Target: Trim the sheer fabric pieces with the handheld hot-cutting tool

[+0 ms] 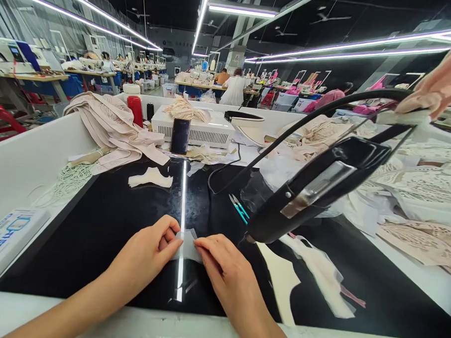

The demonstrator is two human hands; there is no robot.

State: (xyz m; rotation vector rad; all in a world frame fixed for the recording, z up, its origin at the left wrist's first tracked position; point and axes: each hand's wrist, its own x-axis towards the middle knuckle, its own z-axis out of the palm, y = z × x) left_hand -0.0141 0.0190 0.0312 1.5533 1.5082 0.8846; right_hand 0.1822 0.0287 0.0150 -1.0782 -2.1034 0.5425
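Observation:
My left hand (147,250) pinches the left edge of a small sheet of translucent film (188,244) between thumb and forefinger. On the other side, the fingers of my right hand (230,276) are closed on the film's right edge. The film lies at or just above the shiny black work surface (95,253). To the right of my right hand is a cream cut piece (280,276), and beyond it a strip of white cloth with clear film (321,275). Teal thread snips (239,209) lie just behind.
A black elongated device (314,188) with a cable hangs over the right side, close to another person's hand (438,88). At the back are a phone (180,136), a white vented box (212,128) and beige fabric (115,124). A carton (11,244) stands left.

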